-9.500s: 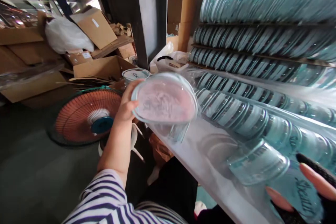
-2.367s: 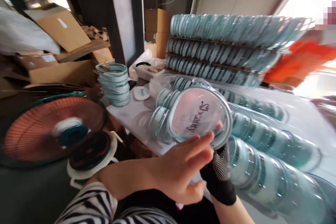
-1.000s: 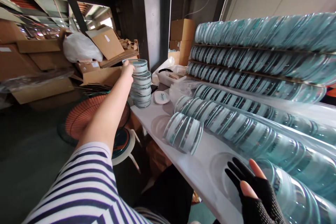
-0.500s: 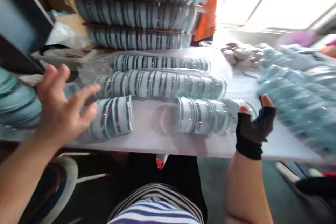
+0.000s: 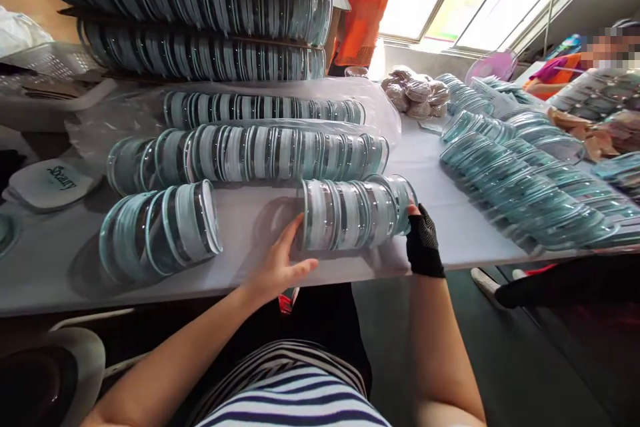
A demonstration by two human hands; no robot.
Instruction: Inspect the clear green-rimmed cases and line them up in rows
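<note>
A short row of clear round plastic cases (image 5: 350,213) with teal-tinted rims stands on edge on the white table, between my two hands. My left hand (image 5: 283,257) is bare and lies against the row's left end, fingers stretched out and thumb apart. At the right end, my right hand (image 5: 424,237) in a black fingerless glove grips the outermost case, its thumb at the rim; its other fingers are mostly hidden. A second short row of cases (image 5: 160,230) leans to the left. Behind runs a longer row of cases (image 5: 245,153).
Tall stacked layers of similar cases (image 5: 200,7) rise at the back. Many slanted rows of cases (image 5: 525,180) lie right, near wrapped bundles (image 5: 417,90). A printed white disc (image 5: 53,183) is at left. Another person (image 5: 560,77) sits far right; the table edge (image 5: 350,273) is close.
Both hands have come in to the ends of the short row, my left from far left, my right onto the end case. The loose case at right now stands against the row. The view has shifted.
</note>
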